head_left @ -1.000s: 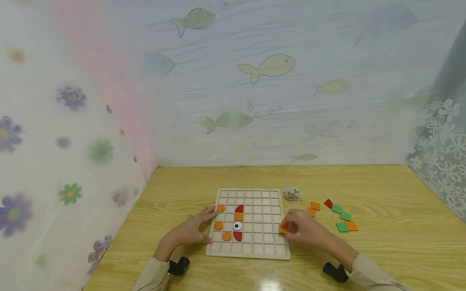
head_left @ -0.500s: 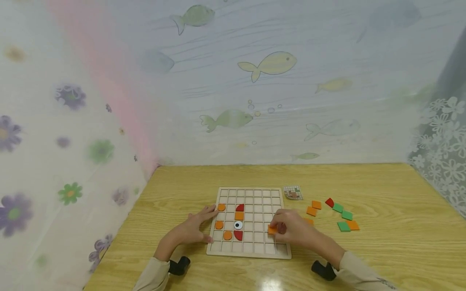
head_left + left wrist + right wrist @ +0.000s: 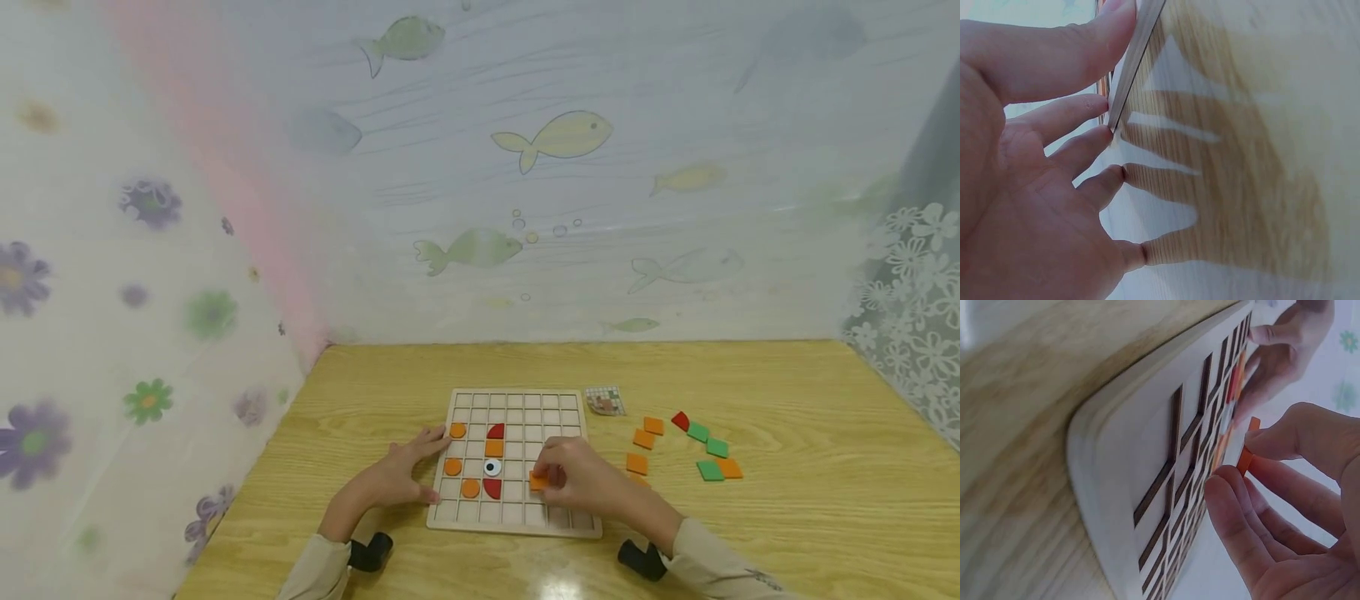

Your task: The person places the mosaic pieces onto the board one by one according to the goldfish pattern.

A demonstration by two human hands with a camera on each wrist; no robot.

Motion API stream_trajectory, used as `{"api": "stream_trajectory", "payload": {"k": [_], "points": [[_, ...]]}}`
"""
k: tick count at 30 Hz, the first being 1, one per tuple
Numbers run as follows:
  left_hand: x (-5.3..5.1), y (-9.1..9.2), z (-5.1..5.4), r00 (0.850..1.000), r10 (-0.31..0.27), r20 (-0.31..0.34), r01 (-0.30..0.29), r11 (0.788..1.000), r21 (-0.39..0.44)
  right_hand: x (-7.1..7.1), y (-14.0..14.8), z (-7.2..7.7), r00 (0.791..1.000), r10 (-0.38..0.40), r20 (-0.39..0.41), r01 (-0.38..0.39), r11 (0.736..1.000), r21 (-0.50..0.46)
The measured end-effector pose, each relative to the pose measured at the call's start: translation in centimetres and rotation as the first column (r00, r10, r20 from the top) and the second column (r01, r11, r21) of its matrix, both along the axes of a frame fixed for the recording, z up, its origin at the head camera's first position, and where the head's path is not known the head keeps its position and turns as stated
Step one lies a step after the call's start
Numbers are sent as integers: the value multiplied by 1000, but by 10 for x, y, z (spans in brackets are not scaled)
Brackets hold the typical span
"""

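A wooden grid board (image 3: 514,530) lies on the table, its cells edged by raised strips. Along its left edge my left hand (image 3: 396,475) rests with spread fingers; in the left wrist view the thumb and fingertips (image 3: 1099,105) touch the board's rim. Over the board's right half, my right hand (image 3: 581,477) pinches an orange square tile (image 3: 1249,447) between thumb and fingers, held above the cells. Set in the left columns are several orange discs (image 3: 470,488), two red quarter-round tiles (image 3: 492,488), an orange square (image 3: 494,448) and a white eye disc (image 3: 492,467).
Right of the board lie loose orange squares (image 3: 637,463), green tiles (image 3: 710,471) and a red quarter-round tile (image 3: 680,421). A small pattern card (image 3: 604,401) lies by the board's top right corner. Curtains printed with fish and flowers stand behind and to the left.
My right hand has carried the orange square tile leftward from the board's right edge to over its inner cells. The left hand has stayed at the left edge.
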State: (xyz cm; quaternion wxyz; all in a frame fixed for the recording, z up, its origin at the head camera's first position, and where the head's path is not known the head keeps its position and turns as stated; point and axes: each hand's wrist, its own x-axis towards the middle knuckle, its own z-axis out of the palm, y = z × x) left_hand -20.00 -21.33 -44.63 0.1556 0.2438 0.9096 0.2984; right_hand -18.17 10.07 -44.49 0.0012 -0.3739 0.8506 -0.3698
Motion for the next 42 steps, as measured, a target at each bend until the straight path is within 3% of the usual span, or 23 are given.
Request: {"api": "stream_trajectory", "payload": {"k": [10, 25, 32, 42], "points": [[-3, 0, -3, 1000, 5, -4, -5, 1000, 1, 0, -12, -3, 998, 53, 31, -52, 998, -22], [0, 2, -3, 1000, -10, 1, 10, 1000, 16, 3, -28, -3, 997, 7, 78, -11, 999, 52], [-3, 3, -2, 1000, -8, -12, 8, 1000, -9, 2, -33, -3, 998, -31, 49, 26, 994, 102], [-2, -2, -3, 1000, 9, 0, -9, 1000, 4, 2, -40, -3, 999, 10, 34, -12, 996, 83]]}}
